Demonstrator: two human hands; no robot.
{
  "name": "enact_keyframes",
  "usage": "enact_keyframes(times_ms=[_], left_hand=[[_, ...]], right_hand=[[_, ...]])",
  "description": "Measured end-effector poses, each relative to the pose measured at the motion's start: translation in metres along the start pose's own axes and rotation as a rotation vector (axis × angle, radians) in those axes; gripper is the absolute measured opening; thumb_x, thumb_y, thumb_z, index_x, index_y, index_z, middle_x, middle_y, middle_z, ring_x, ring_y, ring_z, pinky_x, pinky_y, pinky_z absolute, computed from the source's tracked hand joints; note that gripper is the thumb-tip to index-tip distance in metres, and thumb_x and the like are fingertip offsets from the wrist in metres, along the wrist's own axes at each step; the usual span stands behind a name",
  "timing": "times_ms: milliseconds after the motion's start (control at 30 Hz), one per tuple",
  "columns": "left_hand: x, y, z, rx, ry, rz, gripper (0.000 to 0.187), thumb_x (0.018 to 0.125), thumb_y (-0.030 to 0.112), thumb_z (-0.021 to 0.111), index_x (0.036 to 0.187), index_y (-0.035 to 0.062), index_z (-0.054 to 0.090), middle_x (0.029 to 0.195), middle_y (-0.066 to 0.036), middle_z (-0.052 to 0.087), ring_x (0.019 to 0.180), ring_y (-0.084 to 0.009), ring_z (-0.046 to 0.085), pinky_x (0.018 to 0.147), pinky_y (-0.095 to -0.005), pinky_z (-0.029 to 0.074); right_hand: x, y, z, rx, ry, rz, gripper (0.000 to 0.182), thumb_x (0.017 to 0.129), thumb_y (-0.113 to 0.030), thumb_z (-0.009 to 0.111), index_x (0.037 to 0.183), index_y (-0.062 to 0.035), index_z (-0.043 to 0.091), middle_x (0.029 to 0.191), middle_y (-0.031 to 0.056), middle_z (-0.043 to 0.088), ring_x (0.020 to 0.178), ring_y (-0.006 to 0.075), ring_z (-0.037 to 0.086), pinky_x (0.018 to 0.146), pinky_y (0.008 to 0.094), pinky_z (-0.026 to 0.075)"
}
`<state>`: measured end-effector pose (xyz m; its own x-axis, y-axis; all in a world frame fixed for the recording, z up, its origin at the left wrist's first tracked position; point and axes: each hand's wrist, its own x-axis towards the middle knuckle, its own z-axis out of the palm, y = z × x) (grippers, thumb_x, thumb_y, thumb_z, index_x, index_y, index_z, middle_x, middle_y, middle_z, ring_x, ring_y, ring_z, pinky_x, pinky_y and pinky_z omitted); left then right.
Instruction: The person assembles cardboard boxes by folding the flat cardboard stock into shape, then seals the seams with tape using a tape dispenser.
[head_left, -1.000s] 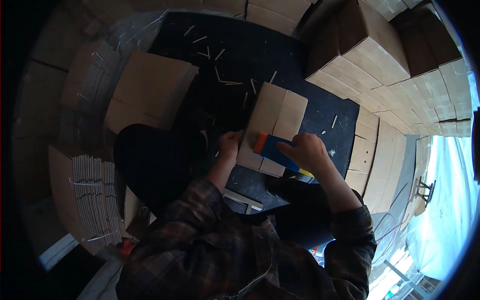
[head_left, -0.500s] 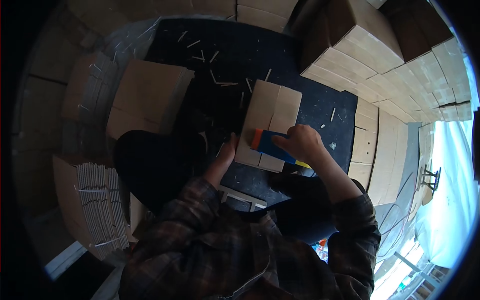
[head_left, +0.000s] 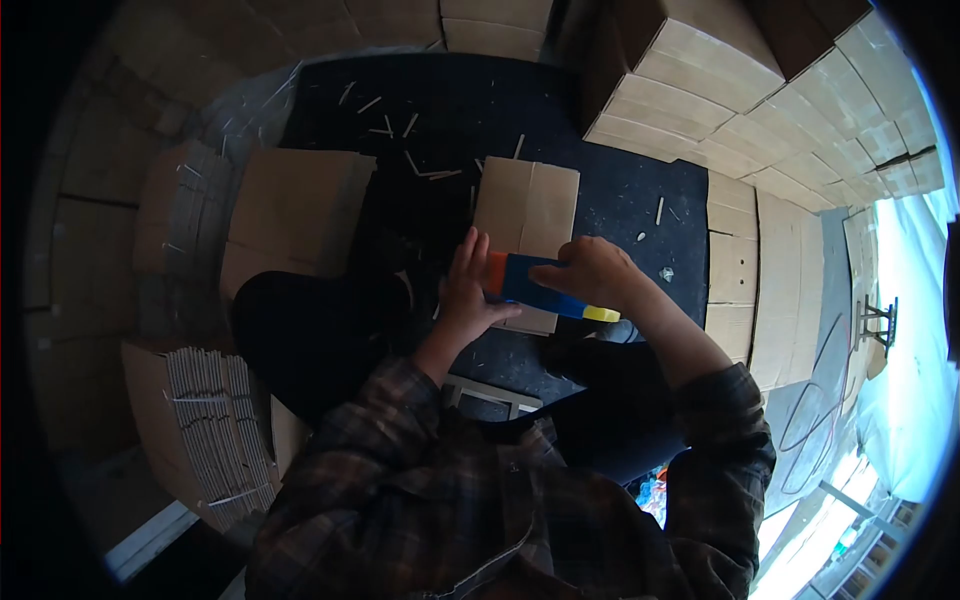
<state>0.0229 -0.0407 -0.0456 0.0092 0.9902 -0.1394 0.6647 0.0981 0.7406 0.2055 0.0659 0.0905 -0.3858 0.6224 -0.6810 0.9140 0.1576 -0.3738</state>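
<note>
A closed cardboard box [head_left: 527, 205] lies on the dark floor between my legs. My right hand [head_left: 600, 277] is wrapped round a blue tool [head_left: 535, 285] with an orange end and a yellow tip [head_left: 601, 314]; it lies across the near part of the box, its orange end to the left. At the box's left edge is my left hand [head_left: 467, 297], fingers stretched out and thumb spread toward the box. Its fingers are right by the orange end of the tool and hold nothing.
Thin strips [head_left: 410, 125] are scattered over the dark mat [head_left: 620, 215]. Stacked cardboard boxes [head_left: 700, 65] rise at the far right. Bundled flat cardboard [head_left: 215, 420] stands at my left, near another cardboard stack [head_left: 290, 210]. A small wooden frame [head_left: 490, 395] lies below the box.
My left hand has moved up and over the box's left edge, its fingers spreading near the orange end. The tool in my right hand has turned a little more level. The view has shifted slightly.
</note>
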Motion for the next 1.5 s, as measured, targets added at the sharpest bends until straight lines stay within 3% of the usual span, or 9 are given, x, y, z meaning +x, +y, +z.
enact_keyframes(times_ms=[67,167,500,800,900,1067,1300,1367,1500], left_hand=[[-0.004,0.010,-0.001,0.094,-0.070,-0.148,0.124,0.058,0.037,0.089,0.151,0.0167,0.010,0.160,-0.007,0.004,0.146,-0.0345,0.010,0.106,-0.0711,0.017],[-0.005,0.004,0.003,0.116,-0.044,-0.126,0.124,0.057,0.037,0.089,0.152,0.0207,0.010,0.160,-0.005,0.003,0.146,-0.0340,0.009,0.100,-0.0778,0.015],[-0.001,0.000,0.003,0.132,-0.041,-0.085,0.124,0.057,0.035,0.088,0.152,0.0203,0.011,0.160,-0.005,0.005,0.146,-0.0349,0.011,0.102,-0.0761,0.015],[0.000,-0.002,0.004,0.084,-0.028,-0.001,0.122,0.058,0.033,0.088,0.152,0.0174,0.012,0.159,-0.010,0.008,0.145,-0.0343,0.015,0.103,-0.0724,0.019],[0.001,-0.001,0.004,0.092,-0.034,-0.014,0.121,0.058,0.031,0.088,0.152,0.0149,0.013,0.159,-0.011,0.008,0.144,-0.0345,0.017,0.106,-0.0665,0.021],[0.002,-0.002,0.006,0.047,0.000,0.069,0.119,0.058,0.023,0.088,0.151,0.0085,0.014,0.158,-0.016,0.009,0.143,-0.0352,0.019,0.112,-0.0456,0.029],[-0.001,0.008,0.003,-0.034,0.002,0.039,0.117,0.062,0.017,0.087,0.151,0.0073,0.012,0.157,-0.016,0.011,0.142,-0.0333,0.023,0.114,-0.0431,0.028],[-0.003,-0.001,0.006,-0.417,-0.018,-0.064,0.109,0.069,0.016,0.084,0.151,0.0058,0.013,0.155,-0.013,0.022,0.140,-0.0289,0.028,0.113,-0.0390,0.029],[0.003,-0.030,0.017,-0.759,-0.064,-0.211,0.088,0.083,0.027,0.074,0.149,0.0048,0.020,0.148,-0.010,0.036,0.134,-0.0237,0.036,0.109,-0.0354,0.032]], right_hand=[[-0.007,0.011,0.002,0.092,-0.016,-0.003,0.061,0.086,-0.058,0.057,0.100,-0.0005,0.070,0.091,0.0174,0.069,0.086,0.0280,0.069,0.080,0.0359,0.054],[-0.012,0.022,0.001,0.096,-0.043,-0.061,0.059,0.086,-0.055,0.059,0.105,0.0005,0.068,0.092,0.0172,0.069,0.087,0.0275,0.068,0.080,0.0350,0.053],[-0.065,0.174,-0.010,0.329,0.018,0.017,0.045,0.083,-0.043,0.072,0.100,-0.0018,0.071,0.082,0.0153,0.069,0.073,0.0222,0.067,0.070,0.0321,0.052],[-0.009,0.184,0.033,0.312,-0.024,0.133,0.045,0.084,-0.042,0.069,0.101,-0.0006,0.070,0.086,0.0142,0.068,0.075,0.0209,0.067,0.070,0.0329,0.053],[0.008,0.177,0.044,0.293,-0.027,0.103,0.046,0.086,-0.045,0.067,0.099,-0.0013,0.070,0.086,0.0142,0.067,0.075,0.0210,0.066,0.069,0.0332,0.053],[0.028,0.140,0.032,0.172,-0.120,0.145,0.053,0.085,-0.052,0.062,0.103,-0.0033,0.069,0.091,0.0148,0.068,0.084,0.0261,0.067,0.073,0.0353,0.053],[0.044,0.092,0.046,-0.060,-0.078,0.115,0.037,0.087,-0.038,0.060,0.101,-0.0059,0.072,0.099,0.0157,0.070,0.093,0.0288,0.068,0.079,0.0359,0.053],[0.047,0.086,0.057,-0.119,0.013,0.146,0.034,0.086,-0.035,0.060,0.101,-0.0076,0.072,0.103,0.0148,0.070,0.097,0.0275,0.068,0.080,0.0365,0.053],[0.073,0.081,0.097,-0.174,0.128,0.194,0.026,0.087,-0.027,0.058,0.100,-0.0101,0.073,0.102,0.0091,0.071,0.096,0.0270,0.069,0.076,0.0397,0.051]])
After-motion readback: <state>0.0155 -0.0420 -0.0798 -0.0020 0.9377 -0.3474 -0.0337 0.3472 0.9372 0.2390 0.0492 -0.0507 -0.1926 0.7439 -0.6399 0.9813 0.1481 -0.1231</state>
